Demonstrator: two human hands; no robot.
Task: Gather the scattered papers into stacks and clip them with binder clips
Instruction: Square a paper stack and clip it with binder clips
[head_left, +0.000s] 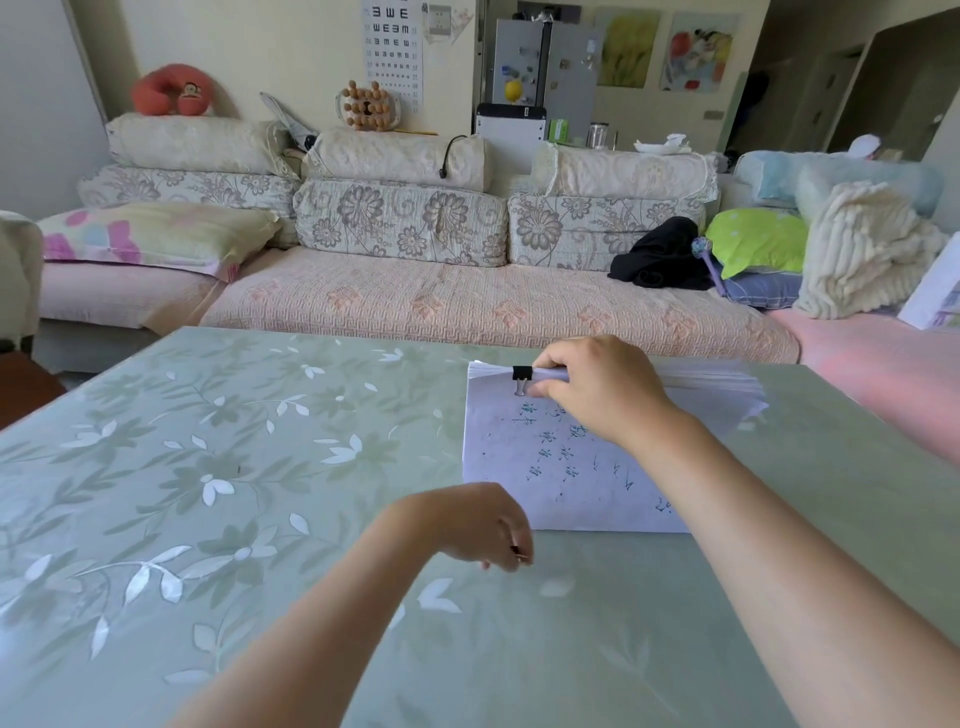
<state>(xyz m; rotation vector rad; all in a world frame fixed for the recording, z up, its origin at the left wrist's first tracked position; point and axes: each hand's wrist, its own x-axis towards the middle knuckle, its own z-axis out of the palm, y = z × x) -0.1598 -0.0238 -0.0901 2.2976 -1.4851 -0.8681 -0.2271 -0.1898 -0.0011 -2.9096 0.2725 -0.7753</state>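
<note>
Nearest, the left hand (467, 525) curls round a small dark object (518, 554), while beyond it the right hand (597, 395) pinches the paper stack (561, 467), a binder clip (522, 375) just left of its fingers; letting go early could fan the unclipped side.

body in view = two arms, hands through forearms

left hand (467, 525): bare, rounded back of hand and knuckle line visible, fingertips slightly blurred so nail detail can't be read

left forearm (322, 623): bare skin along its whole visible length, from the wrist to where the bottom edge cuts it

right hand (597, 389): bare, smooth back of hand, thumb and one fingertip showing, nails too small to read

right forearm (779, 545): bare from wrist to the lower right corner, looks much wider near the frame edge (wide-angle stretch)

bare skin runs right to the frame edge on both arms
</note>
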